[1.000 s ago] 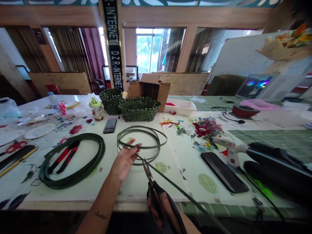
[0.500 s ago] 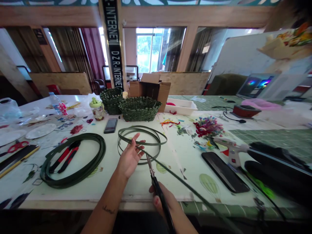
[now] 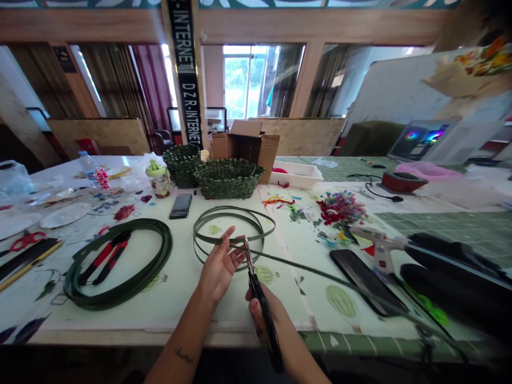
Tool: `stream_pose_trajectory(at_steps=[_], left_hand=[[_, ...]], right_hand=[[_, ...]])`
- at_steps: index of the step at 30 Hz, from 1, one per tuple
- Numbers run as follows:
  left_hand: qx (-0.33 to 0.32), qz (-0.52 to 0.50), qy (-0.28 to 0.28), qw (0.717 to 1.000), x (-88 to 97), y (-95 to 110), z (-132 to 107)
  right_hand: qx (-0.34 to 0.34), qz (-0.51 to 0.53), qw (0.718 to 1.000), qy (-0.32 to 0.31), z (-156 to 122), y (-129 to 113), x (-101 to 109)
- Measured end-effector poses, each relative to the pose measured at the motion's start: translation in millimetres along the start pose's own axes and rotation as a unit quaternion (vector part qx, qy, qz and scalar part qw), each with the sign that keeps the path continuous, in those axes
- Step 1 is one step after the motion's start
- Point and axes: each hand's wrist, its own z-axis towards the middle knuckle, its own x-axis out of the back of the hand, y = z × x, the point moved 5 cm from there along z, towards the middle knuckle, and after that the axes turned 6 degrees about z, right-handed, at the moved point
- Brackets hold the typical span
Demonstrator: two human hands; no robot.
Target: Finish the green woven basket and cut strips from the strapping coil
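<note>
A flat dark green strip [image 3: 292, 262] runs from loose loops on the table through my left hand [image 3: 219, 269] and off to the lower right. That hand is palm up, with the strip between thumb and fingers. My right hand [image 3: 266, 314] is closed round the black handles of a pair of scissors [image 3: 256, 282]. The scissors point away from me, and their metal blades reach the strip just right of my left fingertips. Whether the blades have closed on it, I cannot tell.
To the left lies a thick green coil [image 3: 154, 282] with red-and-black pliers [image 3: 108, 258] inside. Two woven green baskets [image 3: 230, 178] stand behind, before a cardboard box [image 3: 269, 154]. On the right are a black phone [image 3: 366, 282], a glue gun [image 3: 380, 248] and colourful flower stems [image 3: 342, 208].
The scissors have moved up and forward to the strip beside my left fingers. My left hand has shifted slightly right and down, and the strip's right part has swung upward.
</note>
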Motion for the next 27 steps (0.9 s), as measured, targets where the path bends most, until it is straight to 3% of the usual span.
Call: stream_pose_trajectory(at_steps=[9,15,27], left_hand=[[-0.01,0.006,0.001,1.0,7.3,13.1,-1.8],[-0.017,0.017,0.009,1.0,14.3,14.1,0.4],[-0.036,-0.017,0.007,0.999,10.8,18.6,1.5]], right_hand=[[-0.102,0.041,0.994,0.01,17.7,16.5,-6.1],[-0.109,0.044,0.993,0.014,14.1,13.4,-11.5],[-0.12,0.054,0.991,0.028,15.9,8.9,-15.0]])
